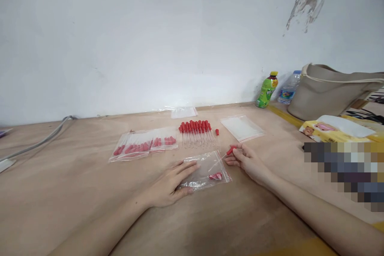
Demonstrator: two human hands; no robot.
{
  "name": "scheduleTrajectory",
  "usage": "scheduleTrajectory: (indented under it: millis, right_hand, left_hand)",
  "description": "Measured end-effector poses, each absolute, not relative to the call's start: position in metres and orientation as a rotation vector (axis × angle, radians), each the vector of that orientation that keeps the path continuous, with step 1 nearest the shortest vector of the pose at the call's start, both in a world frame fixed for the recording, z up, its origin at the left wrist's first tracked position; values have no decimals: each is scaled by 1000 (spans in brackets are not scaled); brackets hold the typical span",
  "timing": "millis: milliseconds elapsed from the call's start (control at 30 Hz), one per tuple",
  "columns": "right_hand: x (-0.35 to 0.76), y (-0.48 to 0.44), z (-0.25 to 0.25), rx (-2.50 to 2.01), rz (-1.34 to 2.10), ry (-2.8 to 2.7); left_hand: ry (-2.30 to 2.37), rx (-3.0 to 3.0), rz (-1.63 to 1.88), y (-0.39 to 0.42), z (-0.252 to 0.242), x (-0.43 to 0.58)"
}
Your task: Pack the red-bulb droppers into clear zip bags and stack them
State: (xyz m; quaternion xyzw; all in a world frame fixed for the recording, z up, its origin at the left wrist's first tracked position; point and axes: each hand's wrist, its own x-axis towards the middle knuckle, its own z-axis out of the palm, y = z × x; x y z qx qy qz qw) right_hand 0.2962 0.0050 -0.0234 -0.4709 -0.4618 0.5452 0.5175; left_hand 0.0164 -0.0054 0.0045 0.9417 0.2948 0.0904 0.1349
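A clear zip bag (202, 165) lies flat on the table, with red rubber bulbs (215, 176) inside near its right end. My left hand (175, 182) rests on the bag's left part, fingers stretched out. At the bag's right edge, my right hand (244, 162) pinches a dropper by its red bulb (231, 150). The thin clear tube points left into or over the bag's open end; I cannot tell which. Beyond the bag lies a row of several red-bulbed droppers (195, 127), tubes toward me. One loose red bulb (217, 132) sits right of the row.
Filled zip bags (132, 146) with red-bulbed droppers lie at the left. Flat zip bags (243, 127) lie right and by the wall. A green bottle (266, 90), a water bottle (289, 88), a beige bin (324, 92) and a yellow tissue pack (322, 130) stand right. A grey cable (45, 142) runs left.
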Motion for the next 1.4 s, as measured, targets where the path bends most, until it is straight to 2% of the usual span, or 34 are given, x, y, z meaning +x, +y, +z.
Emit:
scheduleTrajectory:
  millis: [100,200,333,500,633,733,900,1100,1267,1400]
  right_hand:
    - [309,5,-23,-1210,1309,-1449]
    - [316,5,-19,-1292,1103,-1832]
    - [306,3,-15,-1120,869,-2047]
    - [289,-1,-18,-1087,760,-2022]
    - [292,5,-17,-1023,861,-2064]
    - [301,26,-11,-1367,820,-1906]
    - [297,78,3,-1858,392,-1807]
    - [271,112,5,-2108,417,-1789]
    - [286,94,12,-2065,430,-1818]
    - [309,60,13,-1652,610,-1619]
  left_hand:
    - [870,2736,248,-5,4,16]
    - [883,2741,228,-5,4,16]
    - [880,2742,209,-5,4,16]
    - [871,2745,225,-4,3,16]
    - [850,2768,220,-3,3,17]
    - [830,2784,204,-3,2,17]
    - [821,2792,176,-2,2,18]
    - [806,2800,133,-3,4,17]
    - [796,2801,143,-3,4,17]
    - [790,2792,163,-1,3,17]
